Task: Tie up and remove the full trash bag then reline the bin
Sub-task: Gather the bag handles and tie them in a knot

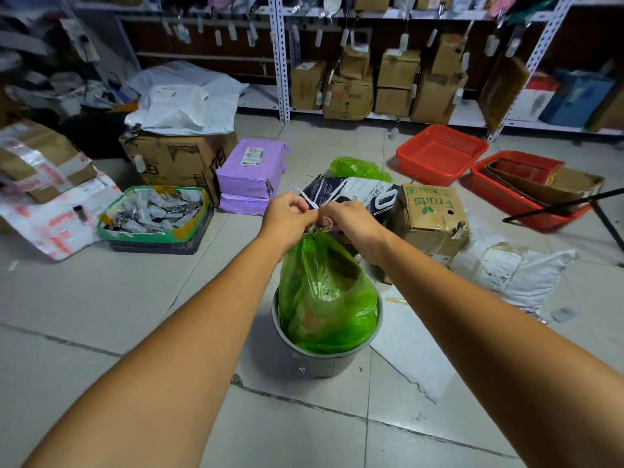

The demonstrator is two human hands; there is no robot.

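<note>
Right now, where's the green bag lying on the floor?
Head view, right of centre, the green bag lies between the purple parcels and the red basket.

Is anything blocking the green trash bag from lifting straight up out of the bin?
Nothing visible does. The left hand and right hand pinch the white drawstrings at the neck of the green bag, with only open space above the grey bin. The fruits box stands on the floor beyond it.

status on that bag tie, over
Left hand and right hand both pinch the white drawstring. Green trash bag gathered, in the grey bin. Fruits box close behind, nothing over it.
</note>
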